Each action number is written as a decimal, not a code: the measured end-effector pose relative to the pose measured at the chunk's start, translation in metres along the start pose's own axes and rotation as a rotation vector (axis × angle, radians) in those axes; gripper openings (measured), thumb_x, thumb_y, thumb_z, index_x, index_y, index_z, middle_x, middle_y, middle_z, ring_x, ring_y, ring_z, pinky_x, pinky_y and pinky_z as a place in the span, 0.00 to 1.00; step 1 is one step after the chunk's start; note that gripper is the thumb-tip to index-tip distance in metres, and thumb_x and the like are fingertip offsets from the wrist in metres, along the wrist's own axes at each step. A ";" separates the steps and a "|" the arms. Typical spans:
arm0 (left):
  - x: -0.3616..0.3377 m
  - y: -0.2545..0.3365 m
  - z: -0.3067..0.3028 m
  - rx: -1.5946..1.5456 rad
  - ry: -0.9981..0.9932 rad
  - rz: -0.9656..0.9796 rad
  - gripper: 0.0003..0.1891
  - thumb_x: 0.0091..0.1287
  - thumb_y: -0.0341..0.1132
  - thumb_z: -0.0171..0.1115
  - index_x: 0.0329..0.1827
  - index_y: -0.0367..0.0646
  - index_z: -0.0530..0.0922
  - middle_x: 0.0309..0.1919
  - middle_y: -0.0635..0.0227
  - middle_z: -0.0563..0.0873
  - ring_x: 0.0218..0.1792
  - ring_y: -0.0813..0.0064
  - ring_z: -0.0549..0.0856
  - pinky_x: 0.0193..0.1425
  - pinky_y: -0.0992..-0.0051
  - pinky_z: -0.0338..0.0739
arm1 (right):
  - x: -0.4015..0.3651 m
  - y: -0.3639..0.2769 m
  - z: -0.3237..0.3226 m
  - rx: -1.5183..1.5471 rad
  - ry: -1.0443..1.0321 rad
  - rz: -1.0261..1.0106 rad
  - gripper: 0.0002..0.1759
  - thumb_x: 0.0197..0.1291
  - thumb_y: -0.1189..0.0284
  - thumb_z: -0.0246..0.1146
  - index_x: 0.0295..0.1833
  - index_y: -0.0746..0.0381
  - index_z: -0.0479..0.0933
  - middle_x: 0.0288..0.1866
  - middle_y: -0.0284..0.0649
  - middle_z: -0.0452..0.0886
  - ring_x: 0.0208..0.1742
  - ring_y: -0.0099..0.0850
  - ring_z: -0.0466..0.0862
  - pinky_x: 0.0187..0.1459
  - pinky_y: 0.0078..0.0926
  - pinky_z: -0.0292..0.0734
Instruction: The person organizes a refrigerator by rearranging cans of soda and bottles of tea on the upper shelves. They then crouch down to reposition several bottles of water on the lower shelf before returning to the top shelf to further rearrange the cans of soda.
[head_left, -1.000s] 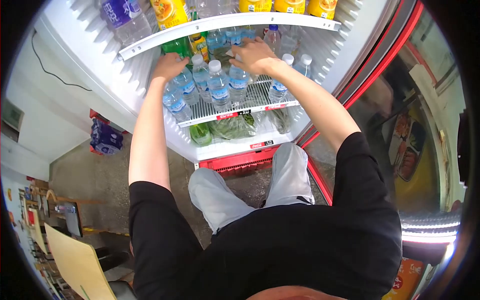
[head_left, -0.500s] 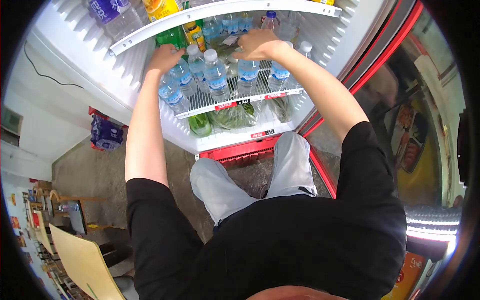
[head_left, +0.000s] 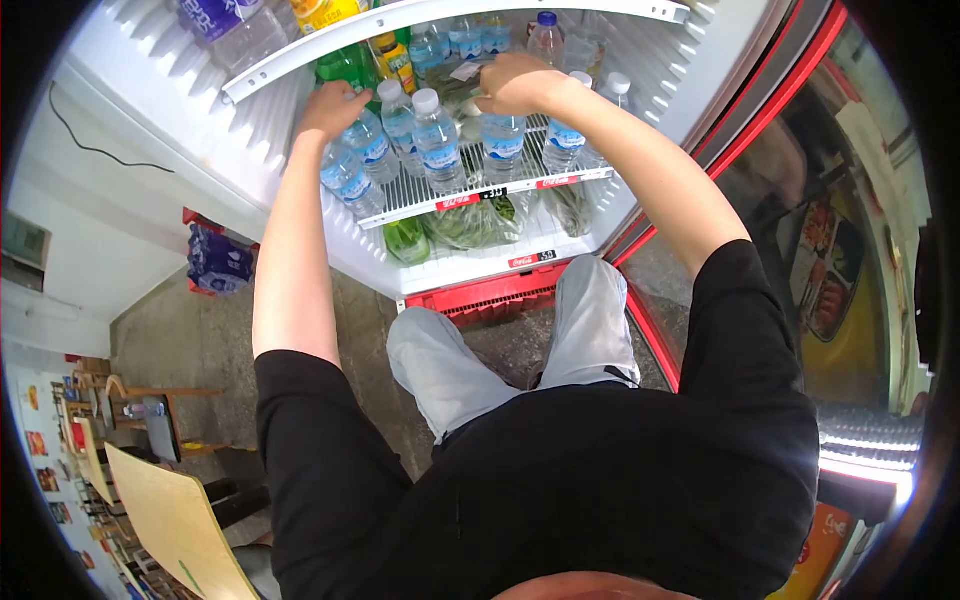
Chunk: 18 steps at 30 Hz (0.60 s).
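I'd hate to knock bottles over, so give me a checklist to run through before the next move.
1. Glass door open: ok.
2. Front water bottles standing on the shelf: ok.
3. Left hand at the top of a left-side bottle: ok.
4. Right hand has a firm grip on the bottle below it: cannot tell, the hand hides the top.
5. Space behind the front row clear: not ok, a plastic bag lies there.

A bottle with a purple label (head_left: 218, 18) stands near the left end of the top shelf (head_left: 460, 18). On the bottom shelf (head_left: 462, 268), a green bottle (head_left: 406, 241) sits near the left edge, with a bag of leaves (head_left: 470, 225) beside it. A black wire (head_left: 95, 143) runs along the white wall (head_left: 120, 215).
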<state>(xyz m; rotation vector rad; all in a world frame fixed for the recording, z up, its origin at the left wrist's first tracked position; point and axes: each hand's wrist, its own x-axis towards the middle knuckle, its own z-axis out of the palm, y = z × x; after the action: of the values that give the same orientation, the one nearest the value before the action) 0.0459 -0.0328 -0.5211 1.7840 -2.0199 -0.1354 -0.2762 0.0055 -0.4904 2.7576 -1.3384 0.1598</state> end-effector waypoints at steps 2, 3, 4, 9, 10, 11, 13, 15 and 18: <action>0.001 -0.003 0.000 0.002 -0.007 0.006 0.28 0.66 0.57 0.67 0.44 0.35 0.86 0.45 0.43 0.89 0.51 0.46 0.88 0.56 0.58 0.79 | 0.001 0.003 -0.001 -0.018 -0.059 0.041 0.24 0.63 0.55 0.64 0.55 0.62 0.85 0.49 0.55 0.88 0.53 0.53 0.87 0.58 0.48 0.82; 0.000 -0.002 -0.002 -0.005 -0.018 -0.004 0.28 0.66 0.58 0.66 0.44 0.35 0.86 0.45 0.43 0.89 0.51 0.46 0.88 0.56 0.58 0.79 | 0.001 0.003 -0.002 -0.025 -0.087 0.062 0.26 0.62 0.55 0.64 0.59 0.61 0.83 0.53 0.55 0.87 0.56 0.52 0.86 0.60 0.47 0.82; 0.000 0.000 -0.003 -0.012 -0.030 -0.012 0.28 0.66 0.58 0.66 0.45 0.36 0.86 0.45 0.43 0.89 0.51 0.46 0.88 0.56 0.58 0.79 | 0.001 0.004 -0.003 -0.048 -0.087 0.063 0.26 0.62 0.55 0.65 0.57 0.62 0.84 0.52 0.55 0.87 0.56 0.52 0.87 0.59 0.47 0.82; 0.000 -0.002 0.000 -0.017 -0.003 -0.003 0.28 0.63 0.58 0.67 0.45 0.35 0.86 0.45 0.43 0.89 0.51 0.45 0.88 0.57 0.56 0.79 | -0.004 0.025 0.003 -0.057 -0.033 0.035 0.22 0.60 0.53 0.66 0.46 0.61 0.89 0.46 0.56 0.88 0.50 0.53 0.88 0.55 0.48 0.83; 0.001 -0.003 0.000 -0.011 -0.002 0.004 0.29 0.63 0.58 0.67 0.45 0.35 0.86 0.45 0.43 0.89 0.51 0.45 0.88 0.57 0.56 0.79 | -0.006 0.028 0.003 -0.035 -0.020 0.033 0.22 0.60 0.53 0.65 0.45 0.60 0.89 0.45 0.56 0.89 0.49 0.53 0.88 0.55 0.48 0.84; 0.002 -0.003 0.001 -0.006 -0.001 0.011 0.29 0.63 0.58 0.67 0.45 0.35 0.86 0.45 0.43 0.89 0.51 0.45 0.88 0.57 0.56 0.79 | -0.006 0.029 0.004 -0.105 -0.042 0.015 0.23 0.64 0.51 0.64 0.50 0.58 0.87 0.42 0.56 0.89 0.49 0.53 0.89 0.53 0.47 0.84; 0.002 -0.004 0.001 0.010 -0.011 0.015 0.29 0.63 0.59 0.67 0.46 0.36 0.86 0.45 0.43 0.89 0.52 0.45 0.87 0.57 0.57 0.80 | -0.009 0.022 0.005 -0.132 -0.043 0.063 0.25 0.65 0.49 0.63 0.50 0.60 0.88 0.46 0.54 0.89 0.52 0.52 0.88 0.56 0.47 0.83; 0.005 -0.003 -0.002 0.031 -0.056 0.007 0.30 0.63 0.60 0.65 0.48 0.37 0.87 0.46 0.42 0.89 0.52 0.45 0.87 0.58 0.57 0.80 | -0.011 0.015 0.004 -0.173 -0.048 0.103 0.27 0.67 0.47 0.62 0.51 0.61 0.88 0.48 0.54 0.89 0.55 0.52 0.87 0.59 0.48 0.82; 0.002 -0.001 -0.002 0.051 -0.034 0.019 0.31 0.65 0.61 0.65 0.49 0.38 0.86 0.45 0.44 0.90 0.51 0.49 0.89 0.57 0.59 0.80 | -0.007 0.011 0.004 -0.268 -0.014 0.107 0.30 0.70 0.44 0.58 0.54 0.60 0.86 0.49 0.54 0.88 0.56 0.53 0.86 0.60 0.51 0.80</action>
<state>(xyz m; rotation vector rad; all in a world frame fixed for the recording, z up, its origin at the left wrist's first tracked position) 0.0475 -0.0344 -0.5195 1.8038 -2.0811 -0.1101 -0.2891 0.0031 -0.4954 2.4735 -1.3975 -0.0314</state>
